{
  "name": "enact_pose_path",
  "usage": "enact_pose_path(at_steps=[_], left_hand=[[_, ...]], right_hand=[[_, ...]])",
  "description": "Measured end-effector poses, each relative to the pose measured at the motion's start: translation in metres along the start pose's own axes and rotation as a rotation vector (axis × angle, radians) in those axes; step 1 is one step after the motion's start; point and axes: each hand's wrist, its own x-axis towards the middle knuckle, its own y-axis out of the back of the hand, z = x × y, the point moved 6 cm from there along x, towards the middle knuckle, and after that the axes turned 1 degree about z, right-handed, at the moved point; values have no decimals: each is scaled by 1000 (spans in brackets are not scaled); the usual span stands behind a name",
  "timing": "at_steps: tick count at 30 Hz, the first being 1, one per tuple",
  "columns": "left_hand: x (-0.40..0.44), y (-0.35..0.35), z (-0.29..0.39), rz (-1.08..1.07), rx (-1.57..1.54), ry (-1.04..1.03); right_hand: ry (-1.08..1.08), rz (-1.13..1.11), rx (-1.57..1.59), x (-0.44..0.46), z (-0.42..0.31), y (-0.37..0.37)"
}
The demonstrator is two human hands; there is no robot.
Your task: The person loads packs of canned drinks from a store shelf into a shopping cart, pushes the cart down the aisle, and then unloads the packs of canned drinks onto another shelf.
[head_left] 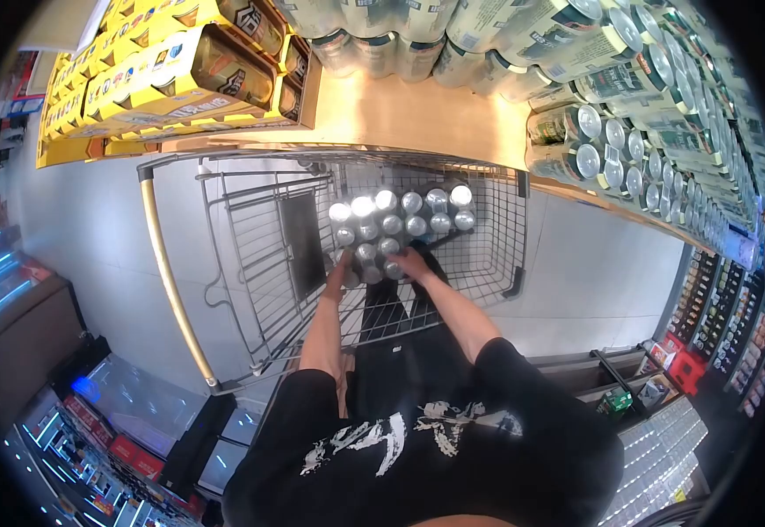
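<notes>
Low in the wire shopping cart [250, 255], my two hands clasp a pack of cans [367, 256] from opposite sides. My left hand [341, 270] presses on its left side, fingers partly hidden by the cans. On the right side, my right hand [411, 262] curls over the edge, thumb and fingers against the cans. More shrink-wrapped cans [413, 204] with silver tops stand just beyond in the cart, close against the pack I hold. Whether the held pack rests on the cart floor or hangs above it, I cannot tell.
Beyond the cart runs a wooden display ledge [417, 110]. Yellow beer cartons [180, 79] stand on its left, stacked green-grey cans [611, 88] on its right. The cart's yellow handle [174, 277] is at left. Shelves [725, 325] stand far right, with stacked packs [663, 443] behind right.
</notes>
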Motion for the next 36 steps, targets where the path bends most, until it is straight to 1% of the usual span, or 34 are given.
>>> enact_pose_path(at_steps=[3,4,7,8,10,11,13,14,15,17,18,21,22,23,24,26,28,31,32,33,35,36], left_hand=[[-8,-2,-3,68,-217,108],[-7,-2,-6,-1,-245,169],[-8,-8,-15,97,-399,308],[-14,-16,-14,91,-419,279],[-18,-21,-18,110,-343,217],[-33,-25,-19,102,-289,195],[-54,-31,-17,76,-331,175],[-66,-33,-17,65,-352,167],[-81,-38,-12,29,-371,108],[-118,-47,0,-36,-410,-14],[-136,-48,4,-63,-396,28],[-198,-56,25,-103,-386,-142],[-210,-56,27,-122,-427,-145],[-223,-58,31,-111,-429,-191],[-236,-59,37,-99,-429,-240],[-248,-57,45,-85,-441,-324],[-258,-60,62,-148,-443,-423],[-267,-65,96,-223,-417,-537],[-267,-68,109,-246,-374,-574],[-266,-71,123,-267,-330,-609],[-264,-74,152,-214,-104,-721],[-263,-75,167,-183,-32,-743]], right_hand=[[-101,-25,201,-22,-8,4],[-108,-44,240,-22,-10,5],[-158,-86,368,-36,4,6],[-174,-82,417,-41,6,8],[-181,-63,478,-63,-2,14],[-95,-42,484,-70,0,16],[95,10,492,-87,-12,23],[122,-12,514,-99,-12,28],[128,-4,469,-117,-20,34],[177,-15,496,-138,-16,39],[185,-76,528,-157,-26,38],[375,42,324,-180,-18,46],[436,22,348,-202,-38,47],[462,28,430,-226,-58,47],[513,36,392,-235,-63,49],[600,51,341,-248,-79,53],[662,69,316,-264,-97,57],[724,89,383,-271,-123,70],[728,93,435,-274,-133,74],[683,113,446,-282,-145,81],[680,101,518,-276,-158,96],[717,176,519,-283,-174,106]])
